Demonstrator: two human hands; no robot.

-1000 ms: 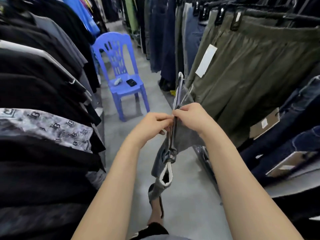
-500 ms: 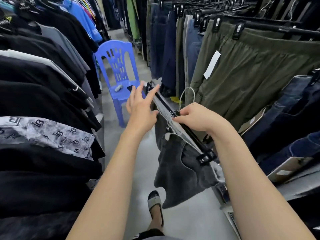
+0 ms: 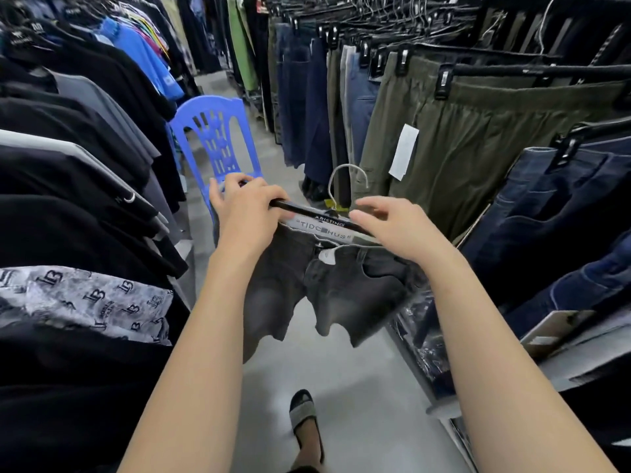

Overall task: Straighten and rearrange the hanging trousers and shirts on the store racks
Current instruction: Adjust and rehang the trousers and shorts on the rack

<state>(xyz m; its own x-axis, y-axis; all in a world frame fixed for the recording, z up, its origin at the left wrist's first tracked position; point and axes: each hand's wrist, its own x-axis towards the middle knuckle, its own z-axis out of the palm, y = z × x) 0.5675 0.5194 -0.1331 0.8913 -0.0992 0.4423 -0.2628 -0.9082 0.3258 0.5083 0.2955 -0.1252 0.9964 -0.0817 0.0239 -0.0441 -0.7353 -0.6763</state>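
The hanger (image 3: 317, 215) lies almost level across the aisle now, where half a second ago it slanted steeply down to the right, and the left hand (image 3: 251, 213), which then stood open beside it, has closed over its left end. Those fingers curl round the black bar and grip it. The right hand (image 3: 392, 227) has let go: its fingers are loosely spread and slightly bent just above the right part of the bar, and whether they touch it I cannot tell.

The dark grey shorts (image 3: 324, 285) hang from the hanger between the two forearms, waistband up, both legs dropping free above the concrete floor (image 3: 358, 387). The wire hook (image 3: 348, 179) stands upright, caught on nothing.

The left clip is covered by the left hand, the right one by the right palm. Behind the left hand a blue plastic chair (image 3: 215, 131) shows only its back. Olive trousers (image 3: 461, 131) and jeans (image 3: 563, 216) fill the right rack; dark shirts (image 3: 68, 165) fill the left rack.
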